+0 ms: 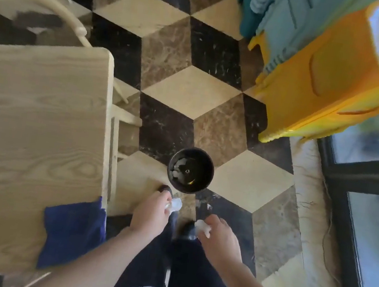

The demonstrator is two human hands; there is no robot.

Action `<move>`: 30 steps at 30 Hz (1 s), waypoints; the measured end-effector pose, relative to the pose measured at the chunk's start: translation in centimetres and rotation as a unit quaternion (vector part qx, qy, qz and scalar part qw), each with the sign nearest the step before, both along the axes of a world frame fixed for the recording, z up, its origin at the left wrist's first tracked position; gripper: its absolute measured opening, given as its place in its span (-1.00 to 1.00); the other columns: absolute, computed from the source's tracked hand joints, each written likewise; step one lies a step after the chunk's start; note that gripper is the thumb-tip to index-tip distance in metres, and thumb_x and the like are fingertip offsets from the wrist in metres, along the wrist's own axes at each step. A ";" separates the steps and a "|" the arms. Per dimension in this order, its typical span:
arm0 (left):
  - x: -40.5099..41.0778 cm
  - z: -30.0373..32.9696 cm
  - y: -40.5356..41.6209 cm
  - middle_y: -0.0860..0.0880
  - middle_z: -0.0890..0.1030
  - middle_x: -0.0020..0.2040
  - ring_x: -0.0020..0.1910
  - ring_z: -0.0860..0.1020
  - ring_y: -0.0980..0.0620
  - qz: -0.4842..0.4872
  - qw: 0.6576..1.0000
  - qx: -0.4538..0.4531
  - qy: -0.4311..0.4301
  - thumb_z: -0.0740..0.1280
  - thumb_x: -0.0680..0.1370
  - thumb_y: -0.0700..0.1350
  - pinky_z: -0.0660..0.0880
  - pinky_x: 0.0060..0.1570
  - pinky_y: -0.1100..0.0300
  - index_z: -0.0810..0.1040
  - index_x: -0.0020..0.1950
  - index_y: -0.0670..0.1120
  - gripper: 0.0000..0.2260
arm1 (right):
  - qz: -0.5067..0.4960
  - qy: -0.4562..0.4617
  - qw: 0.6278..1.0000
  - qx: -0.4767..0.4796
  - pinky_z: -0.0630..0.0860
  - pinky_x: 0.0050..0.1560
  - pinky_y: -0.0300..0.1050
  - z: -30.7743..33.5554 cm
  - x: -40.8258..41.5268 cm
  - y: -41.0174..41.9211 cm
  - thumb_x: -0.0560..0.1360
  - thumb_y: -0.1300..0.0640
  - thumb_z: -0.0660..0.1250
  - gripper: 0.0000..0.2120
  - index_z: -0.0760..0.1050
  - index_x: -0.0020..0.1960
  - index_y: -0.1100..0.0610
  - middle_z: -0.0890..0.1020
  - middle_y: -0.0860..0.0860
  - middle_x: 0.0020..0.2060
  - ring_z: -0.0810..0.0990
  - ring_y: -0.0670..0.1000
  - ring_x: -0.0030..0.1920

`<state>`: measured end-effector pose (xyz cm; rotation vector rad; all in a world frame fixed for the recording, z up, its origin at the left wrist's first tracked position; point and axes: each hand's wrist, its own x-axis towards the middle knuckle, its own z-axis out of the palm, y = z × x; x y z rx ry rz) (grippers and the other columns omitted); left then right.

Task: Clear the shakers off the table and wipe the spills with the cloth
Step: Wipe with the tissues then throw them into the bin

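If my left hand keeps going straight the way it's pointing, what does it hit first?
Probably the black bin on the floor. The left hand, pinching a small white wad, points up-frame toward its rim, though the hand looks well above it, so depth is uncertain.

Below you the floor is laid in cream, brown and black marble lozenges that read as stacked cubes. At your left stands a pale wood-grain bench, with a cream curved-back chair beyond its far edge. A small black bin sits on the floor just off the bench corner. To your upper right are a yellow plastic unit and a teal one behind it (both blurred). A dark-framed glass door runs along the right, letting in daylight.
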<state>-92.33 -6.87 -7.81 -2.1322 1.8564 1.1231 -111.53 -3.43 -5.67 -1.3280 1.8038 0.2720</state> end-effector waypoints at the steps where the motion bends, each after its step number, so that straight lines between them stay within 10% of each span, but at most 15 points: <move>1: -0.2 -1.7 -0.9 0.04 0.55 -0.06 -0.07 0.57 -0.09 0.006 1.000 0.003 -0.008 0.31 0.55 -0.13 0.39 -0.23 0.09 0.46 0.01 0.02 -0.92 | -0.009 -0.009 1.000 0.006 0.58 0.01 0.00 -1.3 0.0 -1.0 0.56 -0.05 0.30 -0.80 0.45 0.15 -0.03 0.55 -0.06 0.01 0.59 0.06 0.00; 10: -3.7 -20.7 -4.3 -0.05 0.58 0.00 -0.08 0.51 -0.07 0.065 0.990 0.115 -0.043 0.32 0.51 -0.21 0.33 -0.21 0.12 0.50 0.06 -0.05 -0.85 | -0.149 -0.027 0.983 0.105 0.63 0.05 0.07 -21.9 -3.1 -6.7 0.54 0.03 0.34 -0.88 0.53 0.08 -0.03 0.61 0.00 -0.04 0.60 0.07 -0.06; 17: -6.6 -32.6 -5.1 -0.08 0.53 0.06 -0.09 0.49 -0.04 0.116 0.980 0.164 -0.012 0.32 0.50 -0.29 0.35 -0.27 0.23 0.51 0.13 -0.05 -0.76 | -0.061 -0.038 0.995 0.075 0.67 -0.19 -0.02 -34.0 -2.6 -9.7 0.60 0.09 0.27 -0.91 0.49 0.09 0.00 0.59 0.01 -0.10 0.60 0.00 -0.18; 20: -7.2 -35.0 -5.7 -0.11 0.57 0.04 -0.04 0.55 -0.10 0.137 0.983 0.124 -0.003 0.31 0.51 -0.29 0.39 -0.21 0.18 0.53 0.13 -0.10 -0.78 | -0.010 -0.026 0.998 0.057 0.66 -0.10 -0.03 -36.3 -2.4 -10.7 0.60 0.13 0.30 -0.86 0.47 0.16 0.06 0.60 0.06 -0.04 0.61 0.05 -0.12; 25: -7.5 -34.8 -6.9 -0.08 0.48 0.21 0.10 0.55 -0.07 0.168 0.980 0.107 0.020 0.45 0.51 -0.05 0.43 -0.09 0.19 0.40 0.37 -0.01 -0.54 | 0.000 -0.061 0.993 0.103 0.61 0.03 0.00 -37.3 -2.3 -11.4 0.45 0.17 0.50 -0.21 0.14 0.52 -0.06 0.51 0.06 0.29 0.60 0.14 0.16; 30: -6.1 -30.6 -5.8 -0.09 0.42 0.33 0.19 0.54 -0.13 0.120 0.979 0.165 -0.006 0.35 0.54 -0.05 0.50 0.01 0.09 0.36 0.43 0.02 -0.54 | 0.036 -0.026 0.989 0.138 0.53 0.09 -0.05 -34.4 -3.3 -11.0 0.48 0.14 0.47 -0.23 0.13 0.56 0.03 0.45 0.10 0.38 0.52 0.20 0.30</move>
